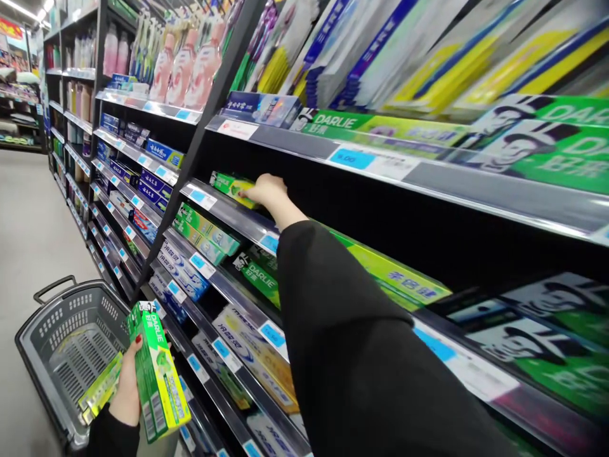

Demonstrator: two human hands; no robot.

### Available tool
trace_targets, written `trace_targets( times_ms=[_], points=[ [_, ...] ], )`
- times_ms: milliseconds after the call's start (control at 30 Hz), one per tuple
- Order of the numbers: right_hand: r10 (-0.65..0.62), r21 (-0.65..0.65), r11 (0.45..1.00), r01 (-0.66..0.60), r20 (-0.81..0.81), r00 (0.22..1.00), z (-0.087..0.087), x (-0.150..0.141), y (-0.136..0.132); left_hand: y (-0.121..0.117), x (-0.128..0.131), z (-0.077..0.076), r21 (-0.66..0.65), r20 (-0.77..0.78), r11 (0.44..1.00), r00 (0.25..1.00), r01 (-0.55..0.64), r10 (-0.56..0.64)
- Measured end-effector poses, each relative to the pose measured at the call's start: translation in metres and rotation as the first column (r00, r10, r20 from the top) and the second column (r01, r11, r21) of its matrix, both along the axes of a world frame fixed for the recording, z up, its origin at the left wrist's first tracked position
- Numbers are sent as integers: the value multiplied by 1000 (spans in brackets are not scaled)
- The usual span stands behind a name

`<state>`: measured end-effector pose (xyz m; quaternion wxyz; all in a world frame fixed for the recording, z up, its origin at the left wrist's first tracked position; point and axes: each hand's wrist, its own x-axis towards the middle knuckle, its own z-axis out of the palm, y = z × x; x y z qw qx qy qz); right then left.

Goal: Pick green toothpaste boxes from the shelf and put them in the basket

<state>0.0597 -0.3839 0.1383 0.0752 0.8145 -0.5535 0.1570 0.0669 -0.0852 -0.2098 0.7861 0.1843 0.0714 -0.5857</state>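
Place: a shop aisle, with a grey floor along it
Shelving (228,212): tall dark units in a row, several tiers each
Goods: boxed toothpaste (406,279), hanging toothbrushes (147,54), pink bottles (183,66)
Shelf edges: blue-and-white price tags (373,160)
Floor level: a grey plastic shopping basket (88,312)

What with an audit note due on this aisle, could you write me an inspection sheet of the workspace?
Surface: dark shelf with price labels along its clear front edge.
Job's things: DARLIE carton on the shelf; green-and-yellow DARLIE packaging, raised beside a grey basket.
Clutter: yellow-green packages in the basket; more boxed goods on neighbouring shelves.
Grippers: bare hands; left hand holds the packaging, right hand has its fingers on the carton's near end, some of them hidden.
Cables: nothing seen.
Surroundings: pink bottles and hanging toothbrush packs above; grey floor at the left.
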Motion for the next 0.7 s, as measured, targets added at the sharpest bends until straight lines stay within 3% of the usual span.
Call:
trace_targets(
  times_ms=[100, 200, 267, 300, 333, 367, 433, 500, 567, 700],
  points=[
    [65, -153, 987, -47, 118, 991, -1, -20, 37, 3, -9, 12, 55, 30, 998, 1000, 5, -7],
    [219, -261, 957, -127, 362, 906, -22, -62, 90, 8, -17, 23, -6, 40, 999, 998, -47, 47],
    [285, -196, 958, -208, 609, 740, -53, -100, 130, 13, -22, 30, -60, 7, 993, 994, -106, 107],
    [266, -95, 948, -305, 763, 589, -74, -120, 152, 16, -24, 34, -74, -10, 990, 992, -124, 123],
    [190, 15, 889, -457, 898, 398, -96, -140, 175, 19, -27, 37, -84, -20, 987, 991, -136, 134],
    [57, 111, 805, -583, 963, 263, -119, -159, 198, 22, -28, 40, -97, -15, 986, 991, -134, 133],
    [-166, 213, 736, -642, 977, 134, -164, -191, 243, 28, -33, 44, -142, 30, 985, 994, -99, 105],
    [-310, 283, 694, -662, 947, 79, -200, -218, 282, 34, -39, 47, -200, 93, 979, 994, -39, 59],
    [-379, 340, 689, -639, 922, 82, -225, -239, 313, 36, -48, 47, -233, 150, 972, 989, 40, -5],
    [-416, 381, 713, -588, 906, 82, -247, -272, 349, 36, -81, 36, -248, 234, 958, 968, 144, -85]
  ],
)
